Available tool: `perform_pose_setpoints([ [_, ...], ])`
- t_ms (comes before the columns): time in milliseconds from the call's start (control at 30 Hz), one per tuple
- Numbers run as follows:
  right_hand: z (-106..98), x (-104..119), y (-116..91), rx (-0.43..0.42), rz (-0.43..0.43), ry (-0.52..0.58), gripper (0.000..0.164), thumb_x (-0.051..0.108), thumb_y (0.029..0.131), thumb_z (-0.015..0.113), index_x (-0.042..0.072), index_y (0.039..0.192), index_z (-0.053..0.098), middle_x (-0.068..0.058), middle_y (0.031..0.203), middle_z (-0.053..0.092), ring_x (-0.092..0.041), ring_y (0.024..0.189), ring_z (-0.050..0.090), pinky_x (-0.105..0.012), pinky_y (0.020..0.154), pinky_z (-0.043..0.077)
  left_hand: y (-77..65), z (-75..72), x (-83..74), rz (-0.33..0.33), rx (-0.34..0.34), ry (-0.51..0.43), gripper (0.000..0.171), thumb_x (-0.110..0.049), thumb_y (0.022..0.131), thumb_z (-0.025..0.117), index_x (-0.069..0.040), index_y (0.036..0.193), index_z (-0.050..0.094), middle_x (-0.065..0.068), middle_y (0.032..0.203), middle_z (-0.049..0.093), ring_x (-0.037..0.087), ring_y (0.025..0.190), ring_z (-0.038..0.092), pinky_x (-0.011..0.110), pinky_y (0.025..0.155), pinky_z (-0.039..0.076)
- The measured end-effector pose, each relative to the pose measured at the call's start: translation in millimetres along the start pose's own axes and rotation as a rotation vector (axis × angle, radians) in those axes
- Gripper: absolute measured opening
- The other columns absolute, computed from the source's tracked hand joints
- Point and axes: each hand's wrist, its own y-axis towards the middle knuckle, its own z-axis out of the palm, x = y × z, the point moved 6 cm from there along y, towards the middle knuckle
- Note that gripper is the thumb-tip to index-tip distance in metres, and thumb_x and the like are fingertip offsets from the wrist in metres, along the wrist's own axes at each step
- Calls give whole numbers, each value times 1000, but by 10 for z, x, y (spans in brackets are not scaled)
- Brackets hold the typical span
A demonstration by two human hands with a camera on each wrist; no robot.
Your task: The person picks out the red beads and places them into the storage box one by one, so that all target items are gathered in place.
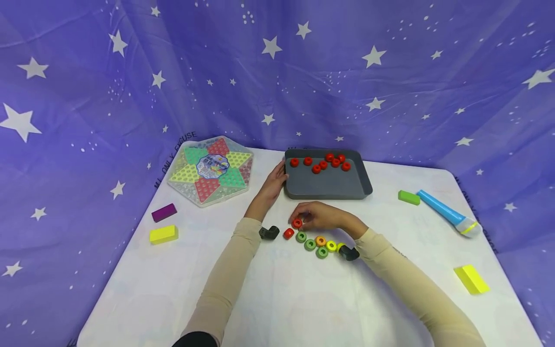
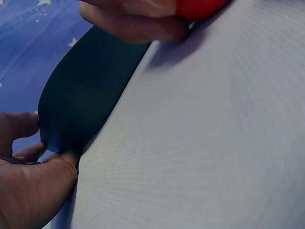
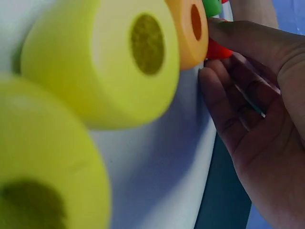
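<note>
My left hand (image 1: 274,182) rests with fairly straight fingers against the left wall of a dark grey tray (image 1: 325,193); its fingertips touch the tray's corner in the left wrist view. Several red beads (image 1: 346,166) lie in the tray's far half. In front of the tray, my right hand (image 1: 320,215) pinches a red bead (image 1: 297,223) between thumb and fingers. Just below it are another red bead (image 1: 288,233) and green beads (image 1: 310,245). An orange bead (image 1: 320,240) and yellow beads (image 1: 331,246) lie further right, seen large in the right wrist view.
Black bent pieces (image 1: 270,233) lie at both ends of the bead group. A hexagonal board-game box (image 1: 208,168) is at back left, near purple (image 1: 164,212) and yellow blocks (image 1: 164,234). At right are a green block (image 1: 409,197), a blue flashlight (image 1: 446,209) and another yellow block (image 1: 472,279).
</note>
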Motion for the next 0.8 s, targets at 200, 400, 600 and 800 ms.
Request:
perform_pose_setpoints([
  [200, -213, 48, -86, -58, 64, 71, 30, 12, 86, 73, 13, 115, 68, 5, 106, 66, -16, 95, 62, -35, 88, 53, -11, 5, 27, 11, 8, 4, 60, 5, 99, 39, -10, 154, 21, 8, 160, 19, 20, 147, 18, 34, 119, 19],
  [400, -554, 43, -133, -129, 106, 216, 36, 12, 88, 71, 7, 123, 64, -2, 117, 66, -27, 100, 64, -33, 86, 53, -22, 12, 26, 10, 4, 0, 60, 6, 99, 40, -10, 154, 22, 9, 160, 19, 20, 147, 19, 33, 119, 19],
  [600, -865, -100, -85, -216, 135, 247, 38, 15, 89, 70, 12, 126, 63, -8, 127, 61, -28, 115, 58, -41, 96, 49, -23, 13, 44, -8, 4, -5, 60, 5, 99, 40, -12, 154, 22, 7, 161, 18, 18, 147, 19, 32, 118, 20],
  [800, -1109, -300, 85, -257, 207, 186, 38, 19, 91, 68, 15, 128, 62, -7, 128, 61, -24, 119, 55, -46, 100, 45, -4, 11, 23, 6, 4, -12, 60, 6, 99, 40, -11, 154, 22, 9, 161, 17, 19, 147, 19, 33, 118, 20],
])
